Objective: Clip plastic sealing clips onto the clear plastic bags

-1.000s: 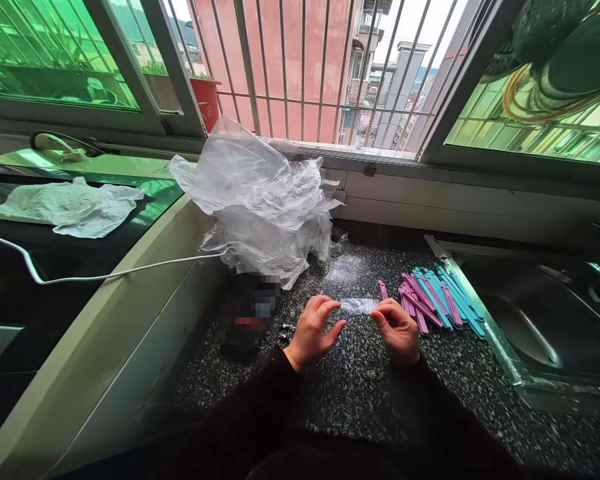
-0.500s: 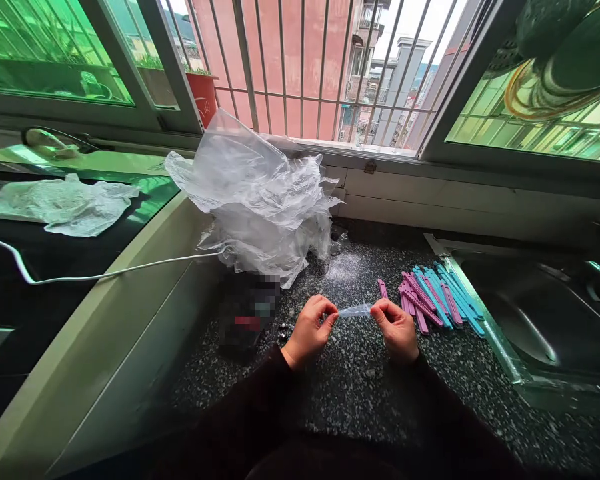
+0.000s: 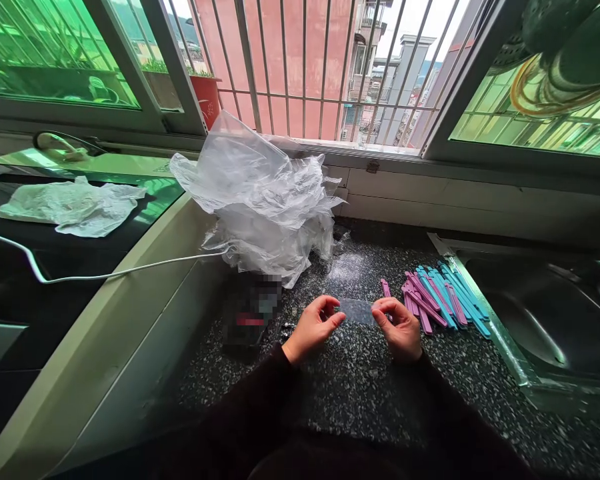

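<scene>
A small clear plastic bag (image 3: 356, 311) is spread fairly flat between my two hands, just above the speckled counter. My left hand (image 3: 314, 328) is at its left edge, the index finger near the top and the thumb lower, a gap showing between them. On the other side, my right hand (image 3: 399, 330) pinches the right edge between thumb and fingers. Right beside that hand lies a loose pile of purple strips (image 3: 423, 300) and teal strips (image 3: 463, 293). Small shiny metal pieces (image 3: 289, 328) lie by my left wrist, partly hidden.
A heap of crumpled clear plastic bags (image 3: 275, 200) stands at the back left. A dark package (image 3: 250, 313), partly blurred, lies before it. A white cable (image 3: 130, 269) runs leftward over the ledge (image 3: 125, 320). The metal sink (image 3: 530, 320) borders the right side; a barred window is behind.
The plastic bag was a narrow, twisted strip between my fingertips and is now wider and flatter. My left thumb and index finger have moved apart. The view has shifted slightly.
</scene>
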The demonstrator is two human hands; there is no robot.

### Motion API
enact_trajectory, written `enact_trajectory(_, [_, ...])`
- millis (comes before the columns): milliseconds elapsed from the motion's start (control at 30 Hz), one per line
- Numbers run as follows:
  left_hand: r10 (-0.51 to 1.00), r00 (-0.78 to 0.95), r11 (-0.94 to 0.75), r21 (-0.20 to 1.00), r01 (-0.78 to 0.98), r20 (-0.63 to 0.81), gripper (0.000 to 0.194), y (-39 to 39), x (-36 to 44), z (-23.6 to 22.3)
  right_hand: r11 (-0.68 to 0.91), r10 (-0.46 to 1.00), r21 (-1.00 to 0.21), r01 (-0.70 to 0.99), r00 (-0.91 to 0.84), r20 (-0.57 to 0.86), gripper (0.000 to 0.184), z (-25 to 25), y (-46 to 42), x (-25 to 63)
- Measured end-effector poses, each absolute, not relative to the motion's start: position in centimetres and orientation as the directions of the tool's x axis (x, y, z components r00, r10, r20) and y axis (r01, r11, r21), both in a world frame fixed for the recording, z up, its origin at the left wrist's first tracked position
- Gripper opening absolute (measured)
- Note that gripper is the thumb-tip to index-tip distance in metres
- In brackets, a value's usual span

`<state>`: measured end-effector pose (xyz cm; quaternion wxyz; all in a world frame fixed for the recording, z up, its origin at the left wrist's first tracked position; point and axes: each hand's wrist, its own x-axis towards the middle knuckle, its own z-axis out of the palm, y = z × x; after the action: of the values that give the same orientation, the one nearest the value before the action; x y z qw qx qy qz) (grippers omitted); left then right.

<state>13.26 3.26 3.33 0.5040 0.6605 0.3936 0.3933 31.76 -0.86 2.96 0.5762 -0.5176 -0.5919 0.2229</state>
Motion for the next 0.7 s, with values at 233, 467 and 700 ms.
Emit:
enact_trajectory(233, [0.889,0.425,-0.274,0.943,0.191,0.172,0.021,3.1,13.6,2.6,0.383,0.855,-0.851,0.36,0.212,0.474,0.017,2.0,-0.8,31.7])
enact_trajectory(467, [0.779,0.594,-0.44,0.849,0.292,0.199,0.014,2.8,13.6,2.9,0.435,0.81,-0.618,0.655,0.015,0.586,0.027,4.0,-0.7,32.3])
enact_trajectory(700, [0.718,0.682,-0.489,0.798,0.352,0.139,0.014,2.4,13.9,2.7,0.533,0.817,-0.532,0.657,-0.237,0.526,0.011,4.6,-0.6,31.5])
